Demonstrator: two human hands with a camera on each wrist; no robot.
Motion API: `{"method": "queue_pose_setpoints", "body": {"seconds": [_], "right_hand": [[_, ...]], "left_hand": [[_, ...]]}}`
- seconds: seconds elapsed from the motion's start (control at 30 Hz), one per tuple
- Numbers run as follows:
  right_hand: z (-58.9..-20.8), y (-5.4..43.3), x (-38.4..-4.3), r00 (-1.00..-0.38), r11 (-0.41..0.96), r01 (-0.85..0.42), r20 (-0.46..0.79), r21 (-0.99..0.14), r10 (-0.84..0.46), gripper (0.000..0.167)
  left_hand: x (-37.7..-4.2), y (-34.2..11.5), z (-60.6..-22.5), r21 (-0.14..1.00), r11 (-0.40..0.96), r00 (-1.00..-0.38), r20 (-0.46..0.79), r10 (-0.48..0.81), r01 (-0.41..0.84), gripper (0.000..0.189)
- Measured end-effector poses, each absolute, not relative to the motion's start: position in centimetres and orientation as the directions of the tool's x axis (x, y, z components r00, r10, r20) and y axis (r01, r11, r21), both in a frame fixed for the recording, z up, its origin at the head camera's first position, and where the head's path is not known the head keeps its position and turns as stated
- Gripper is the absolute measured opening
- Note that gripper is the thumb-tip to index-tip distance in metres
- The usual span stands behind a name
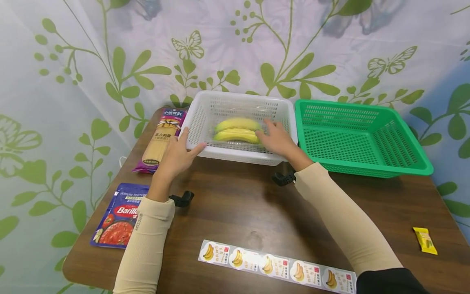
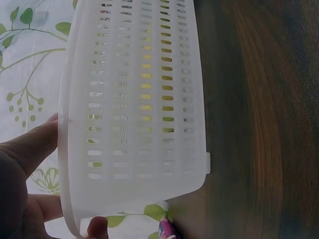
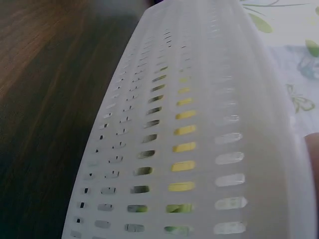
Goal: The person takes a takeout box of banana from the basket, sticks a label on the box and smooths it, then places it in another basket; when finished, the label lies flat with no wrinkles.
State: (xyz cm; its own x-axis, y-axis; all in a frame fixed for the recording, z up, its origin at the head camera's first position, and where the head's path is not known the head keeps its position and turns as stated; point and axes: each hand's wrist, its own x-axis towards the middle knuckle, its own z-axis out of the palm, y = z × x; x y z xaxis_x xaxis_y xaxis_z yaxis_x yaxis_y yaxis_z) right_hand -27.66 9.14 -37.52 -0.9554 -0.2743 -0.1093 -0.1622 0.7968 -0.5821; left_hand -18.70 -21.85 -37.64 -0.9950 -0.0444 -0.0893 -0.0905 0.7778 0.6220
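Note:
A white plastic basket (image 1: 238,154) with slotted sides stands at the back of the table. Yellow-green bananas (image 1: 236,135) lie inside it in clear plastic wrap. At the basket's front left corner, my left hand (image 1: 178,157) grips the rim; in the left wrist view its thumb and fingertips show at the edge. My right hand (image 1: 277,139) reaches over the front rim into the basket, fingers spread, fingertips at the right end of the bananas. In the right wrist view, yellow shows through the slots of the basket's wall (image 3: 204,149), and only a sliver of that hand appears.
A green basket (image 1: 361,167) stands right beside the white one. To the left lie a pack of pasta (image 1: 158,143) and a blue sauce pouch (image 1: 117,216). Along the front is a strip of banana stickers (image 1: 273,265), with a small yellow packet (image 1: 425,240) at the far right.

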Motion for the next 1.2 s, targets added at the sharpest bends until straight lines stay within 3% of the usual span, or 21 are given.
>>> {"method": "queue_pose_setpoints", "body": {"seconds": [0.13, 0.33, 0.77, 1.03, 1.2], "right_hand": [[-37.8, 9.0, -28.1, -0.958, 0.792, -0.146, -0.115, -0.593, -0.263, 0.069], [-37.9, 8.9, -28.9, -0.971, 0.715, -0.072, -0.114, -0.695, -0.209, 0.057], [-37.7, 8.8, -29.2, -0.937, 0.517, 0.094, -0.252, -0.851, -0.244, 0.062], [-37.7, 9.0, -29.3, -0.93, 0.598, -0.023, -0.203, -0.801, -0.308, 0.063], [-38.0, 9.0, -28.9, -0.931, 0.582, -0.024, -0.193, -0.813, -0.309, 0.065]], "left_hand": [[-18.8, -21.8, -37.5, 0.629, 0.771, -0.994, -0.099, -0.047, -0.099, 0.097], [-18.9, -21.9, -37.3, 0.625, 0.774, -0.994, -0.096, -0.048, -0.098, 0.097], [-19.2, -21.9, -37.2, 0.624, 0.774, -0.993, -0.101, -0.054, -0.106, 0.096], [-19.2, -22.1, -37.2, 0.641, 0.763, -0.995, -0.089, -0.034, -0.083, 0.098], [-18.9, -22.3, -37.5, 0.642, 0.764, -0.997, -0.073, -0.027, -0.068, 0.1]]}}
